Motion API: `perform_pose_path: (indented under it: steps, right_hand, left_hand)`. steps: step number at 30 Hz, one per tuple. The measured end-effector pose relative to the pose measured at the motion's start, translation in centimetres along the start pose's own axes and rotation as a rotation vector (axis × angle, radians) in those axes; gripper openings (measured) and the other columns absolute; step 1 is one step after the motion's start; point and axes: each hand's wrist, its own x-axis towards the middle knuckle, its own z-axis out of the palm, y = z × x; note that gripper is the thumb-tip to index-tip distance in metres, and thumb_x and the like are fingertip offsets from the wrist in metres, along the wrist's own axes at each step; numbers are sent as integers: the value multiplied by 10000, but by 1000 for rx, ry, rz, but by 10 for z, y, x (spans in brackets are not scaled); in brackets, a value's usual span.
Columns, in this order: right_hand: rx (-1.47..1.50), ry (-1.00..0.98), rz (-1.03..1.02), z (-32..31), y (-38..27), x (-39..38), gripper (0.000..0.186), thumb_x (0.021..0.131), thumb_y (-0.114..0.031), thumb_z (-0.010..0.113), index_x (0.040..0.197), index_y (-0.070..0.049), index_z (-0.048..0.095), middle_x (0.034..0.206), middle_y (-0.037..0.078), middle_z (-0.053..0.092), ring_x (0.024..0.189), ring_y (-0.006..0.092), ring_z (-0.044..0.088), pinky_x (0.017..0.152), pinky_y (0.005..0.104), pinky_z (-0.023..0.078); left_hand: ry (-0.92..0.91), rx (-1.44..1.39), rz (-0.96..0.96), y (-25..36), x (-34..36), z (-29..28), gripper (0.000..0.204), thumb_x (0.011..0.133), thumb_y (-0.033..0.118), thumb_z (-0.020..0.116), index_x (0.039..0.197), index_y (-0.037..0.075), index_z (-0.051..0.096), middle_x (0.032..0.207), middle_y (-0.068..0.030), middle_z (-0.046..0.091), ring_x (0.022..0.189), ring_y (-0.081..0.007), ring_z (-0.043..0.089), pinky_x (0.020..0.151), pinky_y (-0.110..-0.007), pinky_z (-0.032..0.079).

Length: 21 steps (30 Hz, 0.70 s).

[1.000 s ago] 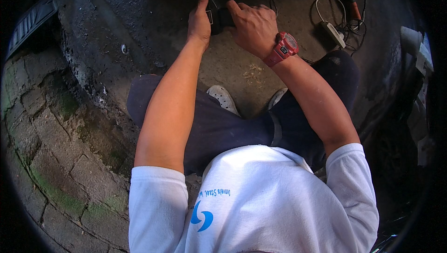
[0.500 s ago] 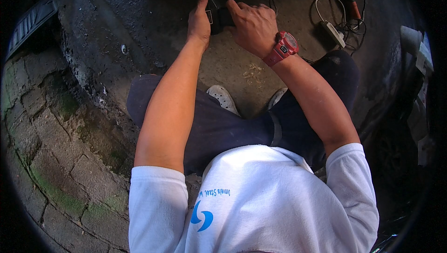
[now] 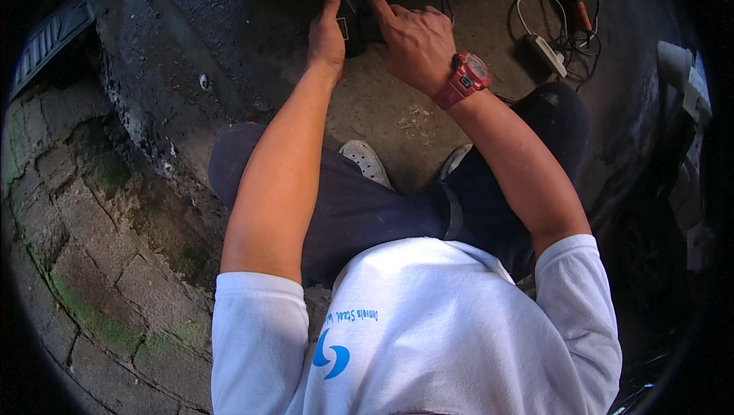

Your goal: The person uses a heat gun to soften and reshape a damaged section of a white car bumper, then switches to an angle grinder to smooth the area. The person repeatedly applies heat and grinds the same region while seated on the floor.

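Ahead of my crossed legs, both hands are at a small black, boxy thing (image 3: pixel 356 35) with a pale rectangular outline on its left side. My left hand (image 3: pixel 327 39) is closed against its left side, thumb pointing up and the other fingers mostly hidden. On the opposite side, my right hand (image 3: pixel 419 39) has its fingers bent round the right edge, with the index finger foremost. Deep shadow hides most of the thing, so its kind cannot be made out. A red wristwatch (image 3: pixel 465 79) is on my right wrist.
A white power strip (image 3: pixel 547 56) with tangled cables lies on the floor at right, beside a dark power tool with an orange-brown part (image 3: pixel 583 17). Stone paving (image 3: pixel 99 262) runs along the left, below a grey slatted grate (image 3: pixel 52 42). My perforated clogs (image 3: pixel 365 163) are close below.
My hands and arms stay almost in place. The black thing between them looks darker now, and its edge near my right fingers is harder to see.
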Motion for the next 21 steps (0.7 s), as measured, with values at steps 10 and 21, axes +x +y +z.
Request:
perform_pose_path:
  steps: [10,21]
  right_hand:
    - [-19,-36,37,0,-1,1,658,843,-286,862,1385,-81,552,945,88,741,880,310,755,803,465,550]
    - [-26,-52,40,0,0,2,652,841,-281,866,1375,-76,553,925,93,737,855,309,755,785,461,551]
  left_hand:
    - [-3,-20,-6,-4,3,-2,822,1001,721,618,1354,-20,673,1198,-75,706,1085,-179,639,995,-322,474]
    - [22,34,-7,0,-2,1,882,986,750,611,1394,-31,642,1228,-90,697,1122,-196,634,1033,-333,456]
